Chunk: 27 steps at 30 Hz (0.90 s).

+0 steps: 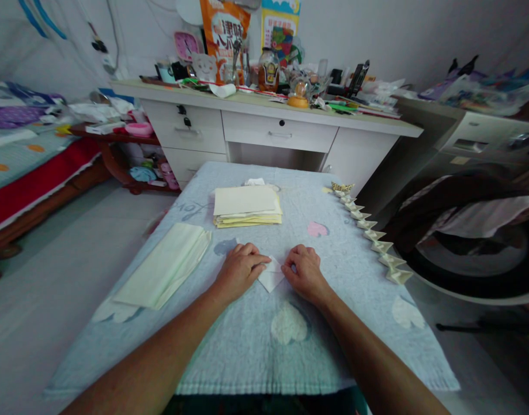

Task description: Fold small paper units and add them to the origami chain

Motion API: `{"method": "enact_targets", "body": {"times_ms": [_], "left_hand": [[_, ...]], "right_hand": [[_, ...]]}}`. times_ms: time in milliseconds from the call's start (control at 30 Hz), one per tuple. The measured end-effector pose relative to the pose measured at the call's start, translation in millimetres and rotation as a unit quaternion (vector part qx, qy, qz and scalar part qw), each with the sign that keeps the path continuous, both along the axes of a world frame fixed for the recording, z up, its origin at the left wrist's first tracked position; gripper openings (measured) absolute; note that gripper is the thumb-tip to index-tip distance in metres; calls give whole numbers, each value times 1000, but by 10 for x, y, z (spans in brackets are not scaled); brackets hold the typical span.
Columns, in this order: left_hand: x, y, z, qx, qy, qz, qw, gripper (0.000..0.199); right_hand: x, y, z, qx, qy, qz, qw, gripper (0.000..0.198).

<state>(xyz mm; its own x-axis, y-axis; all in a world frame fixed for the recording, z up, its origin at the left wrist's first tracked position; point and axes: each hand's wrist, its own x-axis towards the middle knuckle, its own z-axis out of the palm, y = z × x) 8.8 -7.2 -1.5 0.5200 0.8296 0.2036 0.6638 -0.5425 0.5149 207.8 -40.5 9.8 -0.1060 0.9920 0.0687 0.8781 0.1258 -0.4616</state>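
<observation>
At far left stands a bed [9, 158], and beside it a low wooden stand [111, 153] with a pink bowl [139, 129] on top, whose contents cannot be made out, and a bundled blue cloth [142, 174] and a pink bottle [170, 176] on its lower shelf. Next along, on the left of the tabletop [242, 351], which is covered in pale blue cloth with heart shapes, lies a pile of folded pale sheets [163, 268] set at a slant. Behind, on a drawer unit [256, 129] against the wall, stand a light blue cup [166, 73] and an upright orange bag [221, 26], its contents hidden. Near the tabletop's far edge is a stack of cream and yellow sheets [246, 202]. The left hand [242, 268] has its thumb and forefinger close together on the paper [271, 280]; whether they pinch or only press cannot be told. The paper sits between the hands, near the middle of the tabletop: small, pale, creased across, with one point toward the person. Beyond it on the unit is a jar [268, 70] with amber contents. The right hand [302, 271] is curled, thumb and forefinger pinching the paper's right corner. Further right, a row of pointed folded pieces [374, 235] runs along the tabletop's edge, pale except for a yellow-and-black patterned one at the far end. At far right, a washer [452, 141] has dark and white clothes [467, 207] at its round opening.
</observation>
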Motion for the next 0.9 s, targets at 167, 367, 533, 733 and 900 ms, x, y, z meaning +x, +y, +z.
{"method": "enact_targets", "body": {"times_ms": [167, 367, 533, 733, 900], "left_hand": [[-2, -6, 1, 2, 3, 0, 1000, 24], [-4, 3, -14, 6, 5, -1, 1000, 24], [-5, 6, -20, 10, 6, -3, 1000, 25], [-3, -2, -9, 5, 5, -3, 1000, 24], [0, 6, -9, 5, 7, 0, 1000, 24]], "right_hand": [[-21, -12, 22, -2, -23, 1, 1000, 12], [6, -38, 38, -4, -42, -13, 999, 7], [116, -23, 50, -22, -13, -20, 999, 8], [94, -9, 19, 23, 22, -26, 999, 12], [-75, -15, -31, 70, -24, 3, 997, 26]]}}
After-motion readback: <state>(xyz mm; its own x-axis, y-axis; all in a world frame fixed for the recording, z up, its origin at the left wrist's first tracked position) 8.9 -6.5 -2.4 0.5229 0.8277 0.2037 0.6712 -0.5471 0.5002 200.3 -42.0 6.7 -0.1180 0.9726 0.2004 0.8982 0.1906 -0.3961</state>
